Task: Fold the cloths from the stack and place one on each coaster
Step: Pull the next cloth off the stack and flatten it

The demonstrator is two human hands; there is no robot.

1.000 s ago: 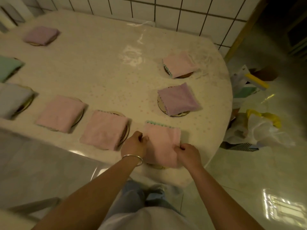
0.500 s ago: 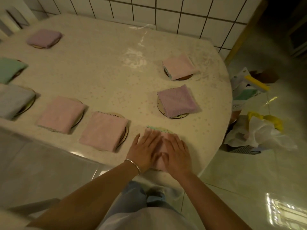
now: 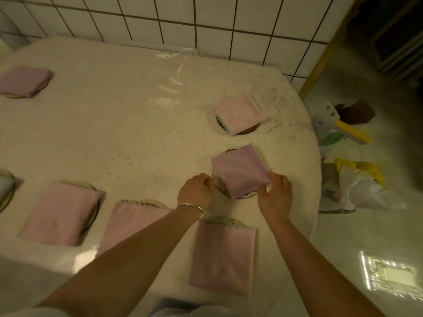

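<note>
A folded lilac cloth [image 3: 240, 169] lies on a round coaster [image 3: 246, 196] at the table's right side. My left hand [image 3: 196, 191] pinches its near-left edge and my right hand [image 3: 275, 195] grips its near-right corner. Below my hands a folded pink cloth [image 3: 223, 255] lies over a coaster [image 3: 229, 220] at the table's front edge. More folded pink cloths sit on coasters: one behind [image 3: 238, 113], two to the left [image 3: 128, 223] [image 3: 59, 211], and one far back left [image 3: 23, 80].
The pale round table [image 3: 128, 133] stands against a white tiled wall [image 3: 206, 21]. On the floor to the right lie plastic bags [image 3: 359, 188] and a box with a yellow strip [image 3: 338, 124]. A coaster's rim [image 3: 6, 186] shows at the left edge.
Both hands left the pink cloth at the front edge, which they had pressed flat, and moved up to take hold of the lilac cloth behind it. The camera tilted forward.
</note>
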